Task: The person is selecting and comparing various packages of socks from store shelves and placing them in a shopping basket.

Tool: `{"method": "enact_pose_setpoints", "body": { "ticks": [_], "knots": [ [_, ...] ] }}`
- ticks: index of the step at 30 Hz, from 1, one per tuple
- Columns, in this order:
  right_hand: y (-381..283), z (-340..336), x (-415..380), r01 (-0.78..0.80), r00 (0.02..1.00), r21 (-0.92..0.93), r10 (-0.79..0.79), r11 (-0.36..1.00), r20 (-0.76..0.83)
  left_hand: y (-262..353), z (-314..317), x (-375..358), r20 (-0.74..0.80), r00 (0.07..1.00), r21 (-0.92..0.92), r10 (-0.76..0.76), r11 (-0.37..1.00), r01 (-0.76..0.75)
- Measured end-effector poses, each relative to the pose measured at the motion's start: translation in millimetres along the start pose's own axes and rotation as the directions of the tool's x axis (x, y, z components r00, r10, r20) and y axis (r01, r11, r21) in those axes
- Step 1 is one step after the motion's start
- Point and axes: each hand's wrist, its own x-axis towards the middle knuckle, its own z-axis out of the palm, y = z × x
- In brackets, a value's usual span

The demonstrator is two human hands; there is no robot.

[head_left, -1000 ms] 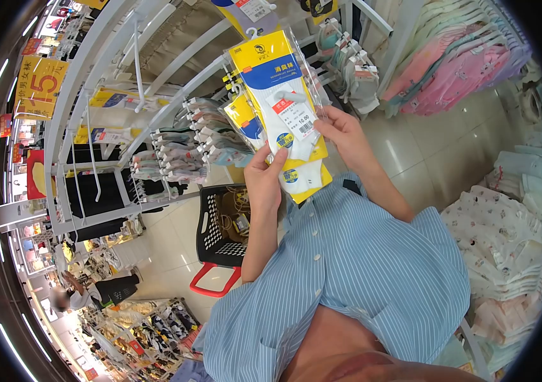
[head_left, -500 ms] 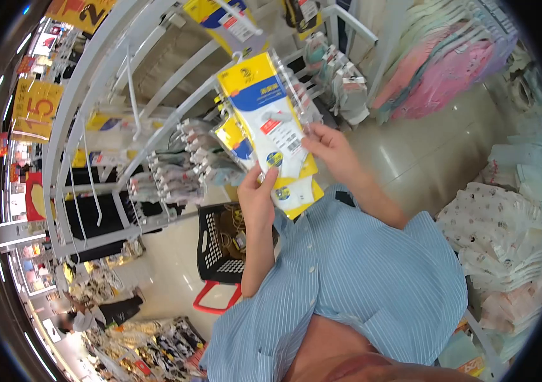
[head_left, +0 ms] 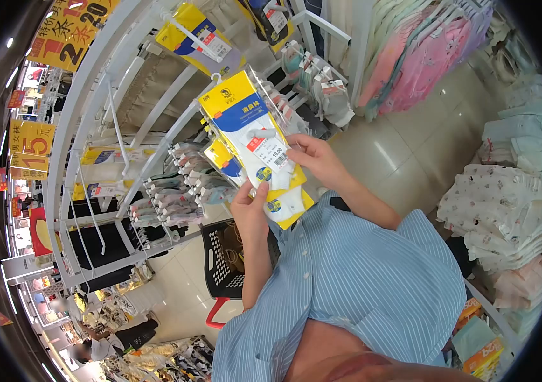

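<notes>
A yellow, blue and white sock package (head_left: pixel 245 118) with a price label and a small hook at its top is held up in front of the rack. My left hand (head_left: pixel 250 207) pinches its lower left side, thumb on the front. At its right edge, near the label, my right hand (head_left: pixel 312 156) has fingers closed on it. Another package (head_left: pixel 221 158) shows behind its left side, and white socks on yellow card (head_left: pixel 287 205) show below it; whether these are attached is unclear.
A white metal rack (head_left: pixel 156 143) carries hanging socks (head_left: pixel 185 181). Below it is a black basket (head_left: pixel 223 261) with a red handle. Pink and green garments (head_left: pixel 411 70) hang at the upper right, pale clothes (head_left: pixel 497 210) at the right. A person (head_left: pixel 115 340) is at the lower left.
The view has shifted, so the rack and hanging clothes appear further left. Both hands and the package sit slightly left and lower in view, still held the same way.
</notes>
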Motion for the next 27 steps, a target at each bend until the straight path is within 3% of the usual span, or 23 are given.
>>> {"method": "enact_pose_setpoints", "body": {
  "ticks": [9, 19, 23, 24, 27],
  "knots": [
    [-11, -5, 1, -0.021, 0.994, 0.036, 0.025, 0.999, -0.104, 4, 15, -3, 0.053, 0.998, 0.081, 0.046, 0.995, -0.050],
    [-5, -11, 5, 0.019, 0.996, 0.055, -0.014, 0.998, -0.085, -4, 8, -4, 0.074, 0.995, 0.210, 0.065, 0.974, -0.080],
    [-14, -19, 14, 0.097, 0.986, 0.075, -0.086, 0.992, -0.144, -2, 15, -7, 0.059, 0.993, 0.131, 0.101, 0.985, -0.108],
    [-18, -24, 18, 0.122, 0.980, 0.086, -0.106, 0.989, -0.167, -2, 12, -6, 0.084, 0.983, 0.184, 0.165, 0.967, -0.178],
    [-33, -63, 36, 0.234, 0.922, -0.067, -0.244, 0.970, -0.301, 2, 9, -10, 0.043, 0.990, 0.068, 0.134, 0.988, -0.136]
  ]
}}
